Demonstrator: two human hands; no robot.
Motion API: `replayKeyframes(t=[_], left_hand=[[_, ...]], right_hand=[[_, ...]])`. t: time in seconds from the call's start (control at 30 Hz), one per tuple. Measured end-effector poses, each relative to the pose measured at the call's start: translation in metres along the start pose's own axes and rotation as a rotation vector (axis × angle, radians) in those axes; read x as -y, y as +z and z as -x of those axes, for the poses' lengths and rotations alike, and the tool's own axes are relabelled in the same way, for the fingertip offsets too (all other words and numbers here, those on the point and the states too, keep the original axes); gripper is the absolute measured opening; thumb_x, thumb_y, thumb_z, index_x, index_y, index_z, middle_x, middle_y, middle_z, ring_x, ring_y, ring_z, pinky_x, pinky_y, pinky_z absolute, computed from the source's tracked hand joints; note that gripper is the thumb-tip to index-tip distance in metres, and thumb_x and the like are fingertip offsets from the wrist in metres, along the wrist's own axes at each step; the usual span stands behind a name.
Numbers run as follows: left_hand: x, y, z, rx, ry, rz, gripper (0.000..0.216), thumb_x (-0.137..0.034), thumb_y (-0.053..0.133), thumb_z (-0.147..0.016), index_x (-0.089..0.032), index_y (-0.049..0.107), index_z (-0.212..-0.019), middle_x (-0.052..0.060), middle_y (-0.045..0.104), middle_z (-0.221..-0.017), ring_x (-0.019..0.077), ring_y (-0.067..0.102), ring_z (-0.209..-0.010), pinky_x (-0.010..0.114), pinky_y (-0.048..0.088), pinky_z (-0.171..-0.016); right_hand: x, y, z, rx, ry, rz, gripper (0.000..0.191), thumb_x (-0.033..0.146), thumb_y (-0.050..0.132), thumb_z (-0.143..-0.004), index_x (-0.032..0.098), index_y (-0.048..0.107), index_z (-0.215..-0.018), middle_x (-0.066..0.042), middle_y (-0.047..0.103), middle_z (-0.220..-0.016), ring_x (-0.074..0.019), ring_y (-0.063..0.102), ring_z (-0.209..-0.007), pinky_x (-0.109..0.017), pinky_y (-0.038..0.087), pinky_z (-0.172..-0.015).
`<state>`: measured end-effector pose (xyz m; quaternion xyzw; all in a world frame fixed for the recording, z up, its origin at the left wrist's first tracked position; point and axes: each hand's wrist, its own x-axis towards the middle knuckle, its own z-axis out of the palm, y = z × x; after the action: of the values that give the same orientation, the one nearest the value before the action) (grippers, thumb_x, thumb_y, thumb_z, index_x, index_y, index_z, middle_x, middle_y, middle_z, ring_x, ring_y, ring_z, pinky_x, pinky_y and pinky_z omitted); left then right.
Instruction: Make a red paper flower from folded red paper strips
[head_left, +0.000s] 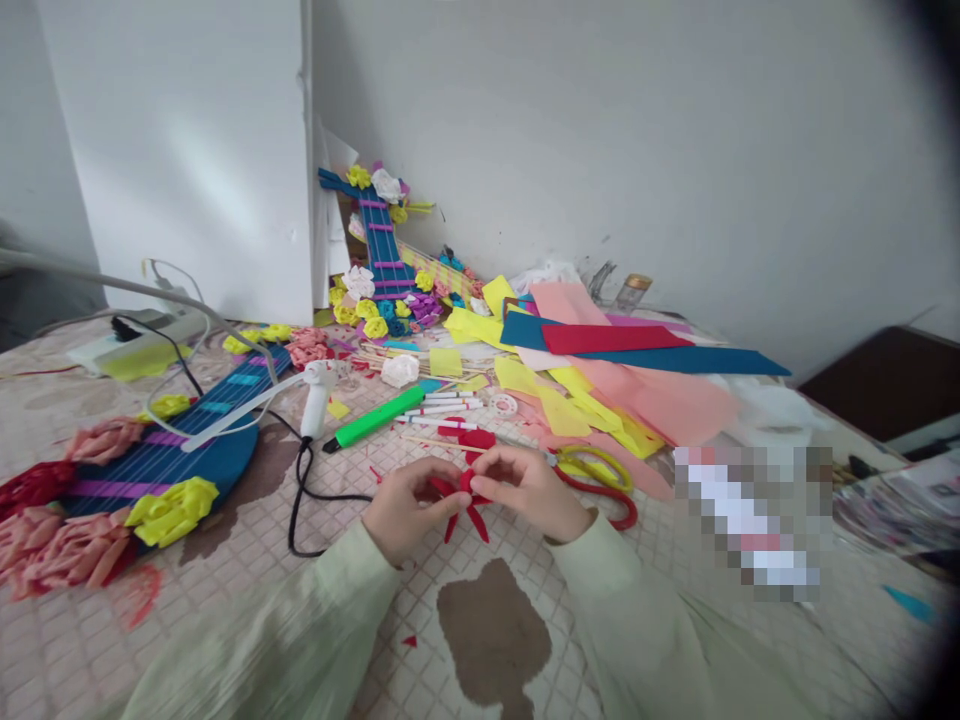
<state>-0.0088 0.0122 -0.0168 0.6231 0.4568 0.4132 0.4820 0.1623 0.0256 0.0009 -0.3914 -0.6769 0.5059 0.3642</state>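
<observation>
Just above the table, my left hand (409,500) and my right hand (529,490) meet, thumbs and fingertips pinched on a red crepe paper piece (476,518). Several narrow pointed strips of it hang down between the hands; its upper part is partly hidden by my fingers. Behind my fingers lie more red paper scraps (475,440) and a thin wooden stick (439,442). Scissors (628,478) with yellow and red handles rest beside my right hand. Left of my hands, a white hot glue gun (316,408) stands near a long green tool (381,416) with a black end.
A blue paper guitar (244,445) with paper flowers lies at left; another blue guitar (381,245) leans at the back. Crepe paper sheets (645,350) pile up at back right. A black cord (300,500) loops near my left hand. A power strip (139,335) sits far left.
</observation>
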Motion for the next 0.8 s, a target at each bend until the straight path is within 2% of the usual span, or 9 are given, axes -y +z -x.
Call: replayKeyframes(t=[0.17,0.27,0.5,0.67,0.73,0.77,0.8], left_hand=[[-0.003,-0.001,0.000,0.001,0.019,0.000,0.019,-0.028,0.062,-0.065,-0.013,0.060,-0.077,0.005,0.063,-0.073,0.0143,0.059,-0.065,0.024,0.048,-0.057],[-0.004,0.000,0.001,0.020,0.010,0.023,0.016,-0.026,0.061,-0.066,-0.013,0.057,-0.074,0.003,0.061,-0.066,0.0118,0.056,-0.058,0.022,0.046,-0.052],[-0.010,0.000,0.003,0.030,0.037,-0.029,0.010,-0.020,0.060,-0.064,-0.013,0.053,-0.064,0.000,0.057,-0.063,0.0105,0.054,-0.057,0.022,0.045,-0.055],[-0.013,0.000,0.004,0.102,0.013,-0.096,0.011,-0.023,0.057,-0.067,-0.012,0.057,-0.070,0.003,0.060,-0.066,0.0128,0.055,-0.060,0.024,0.045,-0.057],[-0.013,0.001,0.004,0.122,-0.016,-0.086,0.012,-0.025,0.057,-0.067,-0.012,0.057,-0.068,0.003,0.060,-0.064,0.0121,0.054,-0.055,0.024,0.045,-0.054],[-0.013,0.001,0.004,0.118,-0.031,-0.075,0.013,-0.025,0.057,-0.066,-0.012,0.056,-0.066,0.003,0.060,-0.063,0.0114,0.054,-0.053,0.023,0.044,-0.052],[-0.012,0.001,0.004,0.109,-0.048,-0.067,0.013,-0.026,0.057,-0.066,-0.013,0.055,-0.064,0.002,0.059,-0.061,0.0107,0.052,-0.050,0.022,0.043,-0.049]], right_hand=[[-0.001,-0.001,-0.001,-0.009,0.042,-0.109,0.016,0.028,0.061,-0.069,0.016,0.053,-0.076,0.000,0.055,-0.072,-0.0100,0.052,-0.066,-0.022,0.043,-0.060],[0.002,0.000,-0.001,0.040,0.063,-0.143,0.021,0.030,0.063,-0.067,0.016,0.054,-0.079,-0.001,0.056,-0.075,-0.0108,0.053,-0.067,-0.022,0.043,-0.060],[0.004,0.002,0.001,0.065,0.024,-0.027,0.016,0.030,0.059,-0.070,0.015,0.058,-0.077,-0.001,0.057,-0.072,-0.0116,0.054,-0.066,-0.024,0.044,-0.061],[0.007,0.006,0.002,0.072,-0.028,0.061,0.011,0.026,0.058,-0.071,0.015,0.058,-0.075,-0.002,0.058,-0.072,-0.0124,0.054,-0.067,-0.025,0.044,-0.063],[0.009,-0.001,0.001,-0.016,-0.034,0.089,0.012,0.027,0.058,-0.070,0.015,0.058,-0.071,-0.001,0.058,-0.070,-0.0126,0.053,-0.065,-0.025,0.044,-0.062],[0.009,-0.009,0.001,-0.113,-0.038,0.105,0.013,0.028,0.058,-0.070,0.015,0.058,-0.069,-0.001,0.058,-0.068,-0.0127,0.053,-0.064,-0.025,0.043,-0.062],[0.010,-0.018,0.001,-0.267,-0.049,0.114,0.014,0.029,0.057,-0.071,0.015,0.058,-0.068,-0.001,0.057,-0.066,-0.0126,0.052,-0.063,-0.024,0.043,-0.061]])
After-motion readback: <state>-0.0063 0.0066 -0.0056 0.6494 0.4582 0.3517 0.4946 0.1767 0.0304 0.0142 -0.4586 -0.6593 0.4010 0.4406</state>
